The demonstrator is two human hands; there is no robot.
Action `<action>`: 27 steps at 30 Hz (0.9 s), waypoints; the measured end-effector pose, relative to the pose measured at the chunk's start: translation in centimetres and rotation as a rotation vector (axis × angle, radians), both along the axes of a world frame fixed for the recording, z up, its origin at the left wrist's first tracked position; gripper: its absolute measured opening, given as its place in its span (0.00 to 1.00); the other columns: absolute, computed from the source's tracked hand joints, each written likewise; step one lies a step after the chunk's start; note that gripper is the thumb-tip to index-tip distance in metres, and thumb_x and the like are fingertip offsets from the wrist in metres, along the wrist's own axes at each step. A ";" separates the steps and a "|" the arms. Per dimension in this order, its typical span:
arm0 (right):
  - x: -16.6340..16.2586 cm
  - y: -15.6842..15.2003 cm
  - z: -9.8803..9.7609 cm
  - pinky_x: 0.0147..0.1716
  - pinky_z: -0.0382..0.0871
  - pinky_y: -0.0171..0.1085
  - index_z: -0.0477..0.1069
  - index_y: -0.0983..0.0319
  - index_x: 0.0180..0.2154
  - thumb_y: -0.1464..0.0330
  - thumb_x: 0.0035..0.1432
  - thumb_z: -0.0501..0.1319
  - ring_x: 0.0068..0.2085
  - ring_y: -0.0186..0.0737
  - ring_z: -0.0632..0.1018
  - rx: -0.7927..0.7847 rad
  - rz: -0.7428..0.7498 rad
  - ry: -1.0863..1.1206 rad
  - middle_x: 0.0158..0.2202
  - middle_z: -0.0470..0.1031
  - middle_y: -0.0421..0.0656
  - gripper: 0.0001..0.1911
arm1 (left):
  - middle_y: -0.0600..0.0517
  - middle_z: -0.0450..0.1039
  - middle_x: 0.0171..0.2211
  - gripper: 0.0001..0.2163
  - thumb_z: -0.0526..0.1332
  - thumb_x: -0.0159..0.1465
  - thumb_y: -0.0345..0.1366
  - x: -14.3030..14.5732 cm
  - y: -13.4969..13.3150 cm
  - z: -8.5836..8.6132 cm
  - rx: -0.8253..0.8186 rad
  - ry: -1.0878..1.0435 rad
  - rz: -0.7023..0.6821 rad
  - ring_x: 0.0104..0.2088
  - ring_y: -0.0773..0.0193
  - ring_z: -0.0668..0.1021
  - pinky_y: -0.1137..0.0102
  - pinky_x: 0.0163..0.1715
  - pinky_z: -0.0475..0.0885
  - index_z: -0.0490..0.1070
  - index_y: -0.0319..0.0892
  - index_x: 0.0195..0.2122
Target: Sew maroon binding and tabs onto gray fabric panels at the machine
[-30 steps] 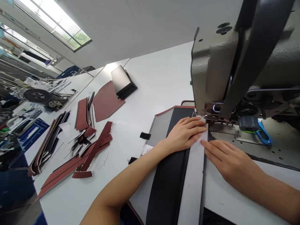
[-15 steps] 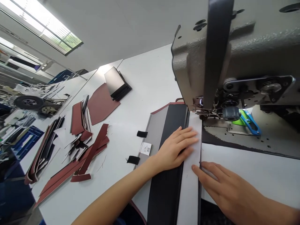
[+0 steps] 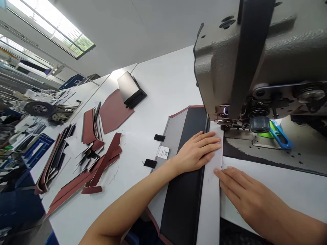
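A sewn panel with a grey mesh part (image 3: 176, 124), a black band (image 3: 184, 200) and a white strip (image 3: 211, 204) lies at the sewing machine (image 3: 230, 64). The strip's far end reaches the presser foot (image 3: 224, 127). My left hand (image 3: 198, 153) rests flat across the band and strip, fingers stretched out and slightly apart. At the strip's right edge, my right hand (image 3: 245, 189) pinches the border between thumb and fingers. Two black tabs, one a near tab (image 3: 150, 163) and one a far tab (image 3: 159, 137), stick out from the panel's left side, with a white label (image 3: 163, 152) between them.
Blue thread snips (image 3: 282, 136) lie on the machine bed beside something bright green. Leftward on the table are dark red offcuts (image 3: 104, 163), a large dark red piece (image 3: 114, 114) and a stack of dark plates (image 3: 130, 90). Blue crates (image 3: 41, 149) stand beyond the table's left edge.
The panel has slid forward toward the machine, and both my hands have moved along with it. My view has shifted slightly, so the surroundings sit further right.
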State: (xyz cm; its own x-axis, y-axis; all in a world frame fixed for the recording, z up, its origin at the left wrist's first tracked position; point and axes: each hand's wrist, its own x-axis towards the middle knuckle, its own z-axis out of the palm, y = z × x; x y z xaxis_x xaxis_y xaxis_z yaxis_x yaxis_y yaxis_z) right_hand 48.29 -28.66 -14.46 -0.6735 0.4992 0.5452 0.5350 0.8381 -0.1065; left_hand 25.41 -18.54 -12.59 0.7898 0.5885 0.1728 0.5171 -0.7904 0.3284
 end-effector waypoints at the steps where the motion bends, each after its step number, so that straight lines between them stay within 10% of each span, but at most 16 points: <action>1: 0.0 0.3 0.0 0.52 0.73 0.48 0.78 0.74 0.47 0.81 0.60 0.51 0.51 0.52 0.76 0.005 -0.007 -0.013 0.55 0.77 0.57 0.20 | 0.49 0.72 0.64 0.17 0.50 0.77 0.37 0.1 0.4 0.0 0.006 0.003 0.000 0.71 0.58 0.65 0.57 0.72 0.56 0.71 0.44 0.61; 11: 0.1 -0.6 1.3 0.43 0.74 0.39 0.79 0.69 0.46 0.84 0.60 0.50 0.45 0.44 0.74 -0.123 0.136 0.102 0.54 0.77 0.50 0.22 | 0.45 0.70 0.65 0.19 0.54 0.75 0.41 0.2 2.6 0.2 0.021 0.003 -0.043 0.71 0.54 0.64 0.52 0.73 0.55 0.69 0.43 0.64; 21: -0.6 -1.6 0.0 0.42 0.71 0.43 0.79 0.71 0.45 0.81 0.60 0.52 0.44 0.46 0.74 -0.100 0.102 0.141 0.50 0.79 0.53 0.18 | 0.46 0.74 0.62 0.16 0.55 0.74 0.34 -1.7 -5.4 1.7 -0.022 -0.012 0.016 0.69 0.57 0.68 0.57 0.72 0.56 0.70 0.43 0.60; 27: -0.3 -1.2 0.3 0.40 0.67 0.44 0.79 0.66 0.40 0.78 0.62 0.54 0.41 0.45 0.72 -0.108 0.093 0.092 0.52 0.79 0.52 0.15 | 0.50 0.72 0.64 0.17 0.52 0.73 0.32 -1.7 -5.7 0.7 0.043 0.093 0.013 0.72 0.56 0.61 0.55 0.73 0.51 0.69 0.44 0.61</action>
